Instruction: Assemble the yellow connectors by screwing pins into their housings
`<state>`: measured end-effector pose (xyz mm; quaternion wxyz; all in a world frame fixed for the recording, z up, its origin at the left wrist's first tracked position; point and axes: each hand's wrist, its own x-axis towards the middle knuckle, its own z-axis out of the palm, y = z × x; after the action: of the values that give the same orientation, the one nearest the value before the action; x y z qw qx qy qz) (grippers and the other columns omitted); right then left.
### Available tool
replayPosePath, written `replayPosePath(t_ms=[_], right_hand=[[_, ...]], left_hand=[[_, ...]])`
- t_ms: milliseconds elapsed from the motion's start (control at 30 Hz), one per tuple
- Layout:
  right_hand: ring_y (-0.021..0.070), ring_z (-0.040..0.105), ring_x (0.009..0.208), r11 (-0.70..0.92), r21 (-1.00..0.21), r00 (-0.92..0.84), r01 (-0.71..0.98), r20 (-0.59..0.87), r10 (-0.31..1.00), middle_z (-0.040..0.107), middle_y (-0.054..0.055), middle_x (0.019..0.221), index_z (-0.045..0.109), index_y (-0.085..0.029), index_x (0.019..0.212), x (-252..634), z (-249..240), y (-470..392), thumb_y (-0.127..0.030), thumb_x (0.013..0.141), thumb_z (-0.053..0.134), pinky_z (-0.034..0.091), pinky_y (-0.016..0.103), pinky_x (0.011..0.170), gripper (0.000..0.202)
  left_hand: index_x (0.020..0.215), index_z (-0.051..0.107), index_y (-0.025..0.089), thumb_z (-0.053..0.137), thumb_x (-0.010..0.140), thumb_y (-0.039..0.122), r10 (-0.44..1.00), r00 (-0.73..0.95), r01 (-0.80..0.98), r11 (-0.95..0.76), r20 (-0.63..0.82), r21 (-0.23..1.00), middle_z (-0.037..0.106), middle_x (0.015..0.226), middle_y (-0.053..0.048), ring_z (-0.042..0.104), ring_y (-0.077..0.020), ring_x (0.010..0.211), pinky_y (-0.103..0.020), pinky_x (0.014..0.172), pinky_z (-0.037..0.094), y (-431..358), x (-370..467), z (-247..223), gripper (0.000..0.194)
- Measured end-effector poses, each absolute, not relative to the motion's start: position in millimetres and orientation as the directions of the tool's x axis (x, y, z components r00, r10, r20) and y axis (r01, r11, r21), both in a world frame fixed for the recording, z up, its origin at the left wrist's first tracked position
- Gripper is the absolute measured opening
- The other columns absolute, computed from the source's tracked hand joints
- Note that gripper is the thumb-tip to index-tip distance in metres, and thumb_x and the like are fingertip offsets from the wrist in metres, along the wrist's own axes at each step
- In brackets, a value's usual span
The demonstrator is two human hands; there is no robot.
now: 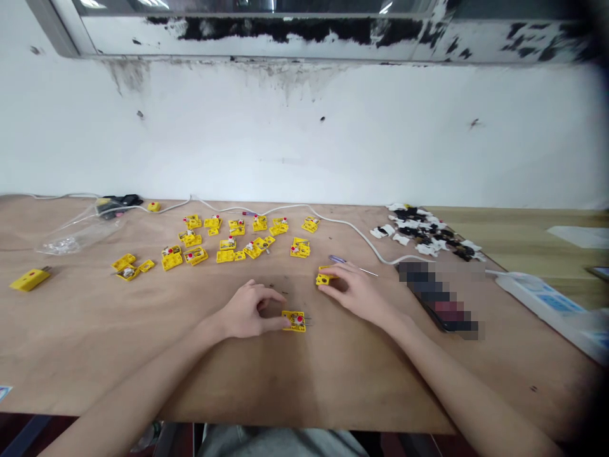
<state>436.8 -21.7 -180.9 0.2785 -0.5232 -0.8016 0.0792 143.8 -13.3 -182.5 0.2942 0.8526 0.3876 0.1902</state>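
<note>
A small yellow plastic casing lies open-faced on the table, with a red button, small inner parts and thin metal prongs pointing right. The thumb of my left hand touches its left end; the index finger is spread away above it. To the right, my right hand pinches a yellow plastic cover piece between thumb and fingers, which partly hide it. Behind that hand lies a pen with a thin metal rod beside it.
Several opened yellow casings spread across the back, and a closed yellow unit lies far left. A clear plastic bag, white cable, black and white pieces, a blurred-out dark object and a power strip surround the work area.
</note>
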Motion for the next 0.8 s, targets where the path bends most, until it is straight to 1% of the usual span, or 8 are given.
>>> replayPosePath(t_ms=[67, 100, 200, 333, 467, 633, 733, 800], right_hand=[[0.0331, 0.059, 0.121, 0.42, -0.41, -0.298, 0.81, 0.329, 0.896, 0.073, 0.006, 0.109, 0.072, -0.024, 0.103, 445, -187, -16, -0.029, 0.084, 0.073, 0.046, 0.052, 0.102, 0.019], [0.0339, 0.058, 0.122, 0.413, -0.405, -0.297, 0.816, 0.319, 0.9, 0.073, 0.006, 0.109, 0.072, -0.024, 0.103, 447, -188, -15, -0.028, 0.082, 0.074, 0.047, 0.053, 0.102, 0.021], [0.0334, 0.06, 0.116, 0.398, -0.387, -0.283, 0.832, 0.321, 0.904, 0.073, 0.008, 0.108, 0.072, -0.023, 0.11, 446, -186, -15, -0.027, 0.08, 0.077, 0.049, 0.052, 0.099, 0.03], [0.03, 0.061, 0.109, 0.423, -0.387, -0.283, 0.82, 0.368, 0.886, 0.073, 0.008, 0.102, 0.073, -0.023, 0.111, 437, -181, -20, -0.03, 0.081, 0.079, 0.053, 0.046, 0.094, 0.032], [0.0286, 0.059, 0.115, 0.489, -0.368, -0.349, 0.791, 0.385, 0.854, 0.07, 0.01, 0.11, 0.075, -0.027, 0.11, 434, -184, -24, -0.036, 0.083, 0.077, 0.049, 0.047, 0.1, 0.028], [0.0299, 0.054, 0.125, 0.525, -0.365, -0.431, 0.769, 0.31, 0.847, 0.066, 0.012, 0.118, 0.074, -0.027, 0.112, 435, -188, -26, -0.037, 0.087, 0.072, 0.047, 0.051, 0.102, 0.027], [0.0303, 0.052, 0.127, 0.566, -0.383, -0.459, 0.73, 0.338, 0.821, 0.067, 0.011, 0.12, 0.071, -0.027, 0.118, 433, -184, -28, -0.034, 0.086, 0.073, 0.046, 0.053, 0.104, 0.032], [0.0289, 0.056, 0.122, 0.597, -0.399, -0.468, 0.696, 0.378, 0.799, 0.07, 0.009, 0.115, 0.071, -0.027, 0.116, 429, -179, -30, -0.03, 0.088, 0.071, 0.045, 0.052, 0.104, 0.029]], left_hand=[[0.102, 0.074, 0.026, 0.067, 0.086, 0.044, 0.809, 0.568, 0.578, -0.525, 0.155, 0.624, 0.054, 0.062, 0.005, 0.05, -0.0126, 0.061, -0.029, 0.074, 0.037, -6, 140, -185, 0.025], [0.101, 0.074, 0.026, 0.065, 0.088, 0.037, 0.817, 0.544, 0.598, -0.536, 0.19, 0.595, 0.055, 0.062, 0.004, 0.051, -0.0128, 0.062, -0.029, 0.075, 0.037, -2, 139, -187, 0.02], [0.101, 0.074, 0.025, 0.064, 0.086, 0.028, 0.809, 0.525, 0.64, -0.58, 0.264, 0.504, 0.06, 0.066, 0.003, 0.055, -0.014, 0.067, -0.03, 0.076, 0.037, 10, 136, -190, 0.018], [0.097, 0.075, 0.025, 0.066, 0.085, 0.028, 0.783, 0.55, 0.653, -0.62, 0.291, 0.434, 0.066, 0.072, 0.001, 0.058, -0.0153, 0.073, -0.031, 0.076, 0.038, 18, 137, -192, 0.015], [0.091, 0.077, 0.026, 0.065, 0.088, 0.031, 0.793, 0.545, 0.673, -0.608, 0.273, 0.421, 0.066, 0.074, 0.0, 0.058, -0.0155, 0.075, -0.031, 0.075, 0.038, 21, 137, -194, 0.014], [0.097, 0.08, 0.03, 0.064, 0.091, 0.037, 0.801, 0.543, 0.694, -0.597, 0.252, 0.403, 0.062, 0.074, -0.002, 0.056, -0.0163, 0.077, -0.03, 0.077, 0.039, 25, 129, -194, 0.019], [0.103, 0.079, 0.032, 0.063, 0.091, 0.037, 0.781, 0.578, 0.672, -0.621, 0.238, 0.405, 0.059, 0.073, -0.002, 0.056, -0.0167, 0.078, -0.03, 0.079, 0.04, 30, 121, -194, 0.02], [0.105, 0.078, 0.032, 0.063, 0.091, 0.036, 0.771, 0.597, 0.649, -0.627, 0.222, 0.431, 0.059, 0.073, -0.001, 0.055, -0.016, 0.077, -0.03, 0.078, 0.039, 32, 117, -195, 0.022]])
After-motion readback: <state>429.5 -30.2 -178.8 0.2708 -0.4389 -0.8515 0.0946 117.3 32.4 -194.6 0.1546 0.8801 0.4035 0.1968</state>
